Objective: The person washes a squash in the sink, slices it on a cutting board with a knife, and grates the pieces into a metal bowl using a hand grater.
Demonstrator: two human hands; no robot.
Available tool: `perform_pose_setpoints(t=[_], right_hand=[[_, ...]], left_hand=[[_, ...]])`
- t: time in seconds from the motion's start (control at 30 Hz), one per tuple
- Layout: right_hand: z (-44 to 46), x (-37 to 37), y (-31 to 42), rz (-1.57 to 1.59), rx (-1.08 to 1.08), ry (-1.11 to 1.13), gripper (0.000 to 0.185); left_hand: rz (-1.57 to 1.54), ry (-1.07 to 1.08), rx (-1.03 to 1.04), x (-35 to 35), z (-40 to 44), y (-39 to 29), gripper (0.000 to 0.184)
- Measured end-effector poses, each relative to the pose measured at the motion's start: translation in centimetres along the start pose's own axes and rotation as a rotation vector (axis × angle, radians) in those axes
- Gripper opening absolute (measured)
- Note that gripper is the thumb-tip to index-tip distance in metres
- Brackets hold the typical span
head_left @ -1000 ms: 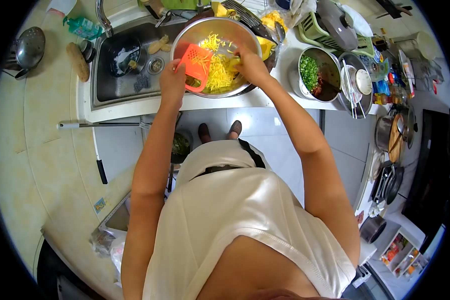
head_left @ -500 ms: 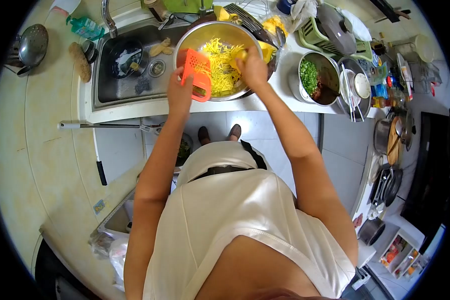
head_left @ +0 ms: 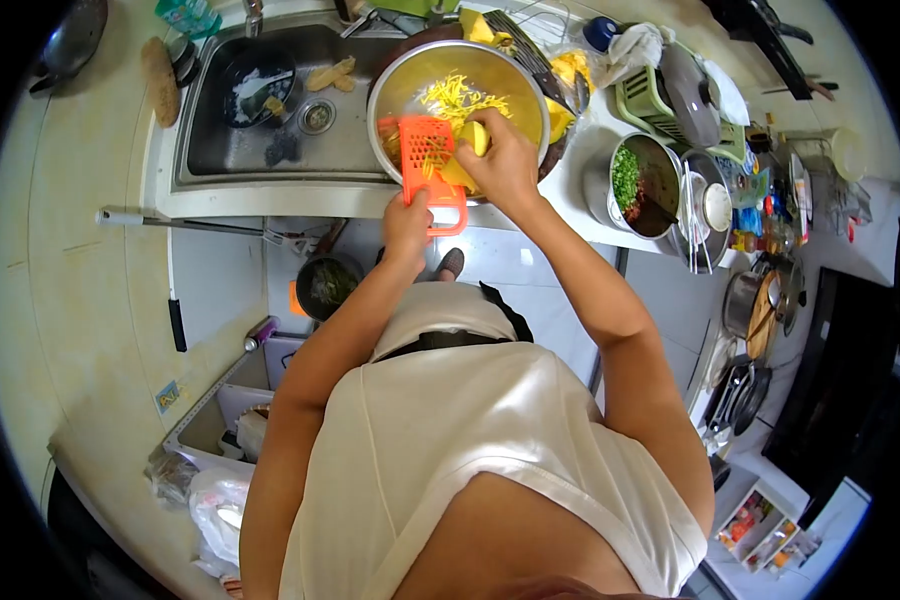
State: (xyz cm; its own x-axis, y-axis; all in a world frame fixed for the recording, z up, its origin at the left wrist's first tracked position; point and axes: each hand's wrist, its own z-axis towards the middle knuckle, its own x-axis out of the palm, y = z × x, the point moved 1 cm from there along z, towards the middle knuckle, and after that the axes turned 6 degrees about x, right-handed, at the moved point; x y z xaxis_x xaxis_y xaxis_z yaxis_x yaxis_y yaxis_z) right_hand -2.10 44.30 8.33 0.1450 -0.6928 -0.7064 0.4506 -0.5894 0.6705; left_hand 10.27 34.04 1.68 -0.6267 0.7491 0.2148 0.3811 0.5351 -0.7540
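Note:
My left hand (head_left: 407,228) is closed on the handle end of an orange-red grater (head_left: 426,150), which rests over the near rim of a large metal bowl (head_left: 526,88). Yellow shreds (head_left: 457,97) lie inside the bowl. My right hand (head_left: 503,165) grips a yellow vegetable piece (head_left: 474,138) just to the right of the grater, above the bowl. Some shreds cling to the grater's face. Part of the bowl's contents is hidden behind the grater and my hands.
Left of the bowl is a sink (head_left: 205,150) with a dark bowl (head_left: 255,92) in it. A pot with chopped greens (head_left: 626,180) stands on the right, beside a basin with a white bowl (head_left: 717,207) and chopsticks. Yellow chunks (head_left: 573,70) lie behind.
The grater has shifted right and toward me, with my left hand still on it. My right hand has come closer to it with the yellow piece. The camera view has also shifted.

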Motion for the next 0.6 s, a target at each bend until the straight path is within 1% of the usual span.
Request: perform_pose_setpoints(t=[0.03,0.1,0.13,0.23,0.3,0.33,0.4,0.47,0.5,0.57,0.6], right_hand=[[-0.2,0.1,0.7,-0.047,0.011,0.010,0.032],[-0.2,1.4,0.9,-0.095,0.036,0.046,0.028],[0.1,2.5,0.2,-0.122,0.039,0.023,0.028],[2.8,5.4,-1.7,-0.196,0.025,-0.021,0.028],[4.4,6.9,-2.6,-0.206,-0.082,-0.050,0.026],[5.1,6.9,-2.3,-0.212,-0.140,-0.072,0.025],[4.6,5.6,-1.7,-0.258,-0.173,0.002,0.019],[3.4,3.7,-1.0,-0.297,-0.193,0.084,0.017],[2.8,3.2,-0.7,-0.299,-0.197,0.081,0.016],[1.9,2.8,-0.5,-0.301,-0.201,0.079,0.015],[2.2,3.4,-0.8,-0.333,-0.204,0.030,0.014]], left_hand=[[0.016,-0.004,0.001,0.1,0.1,0.3,0.022],[0.106,-0.101,0.013,0.9,0.2,1.0,0.024],[0.149,-0.148,0.021,1.1,0.3,1.2,0.025],[0.121,-0.119,0.050,0.9,1.9,1.8,0.024],[0.147,-0.104,0.048,1.0,3.0,2.7,0.022],[0.151,-0.137,0.095,0.9,4.2,3.8,0.022],[0.152,-0.197,0.183,0.9,5.6,5.5,0.021],[0.191,-0.192,0.236,1.1,5.3,5.2,0.025],[0.207,-0.195,0.257,1.1,4.9,5.0,0.028],[0.263,-0.166,0.169,1.3,3.4,2.9,0.041],[0.299,-0.146,0.123,1.3,2.8,2.1,0.047]])
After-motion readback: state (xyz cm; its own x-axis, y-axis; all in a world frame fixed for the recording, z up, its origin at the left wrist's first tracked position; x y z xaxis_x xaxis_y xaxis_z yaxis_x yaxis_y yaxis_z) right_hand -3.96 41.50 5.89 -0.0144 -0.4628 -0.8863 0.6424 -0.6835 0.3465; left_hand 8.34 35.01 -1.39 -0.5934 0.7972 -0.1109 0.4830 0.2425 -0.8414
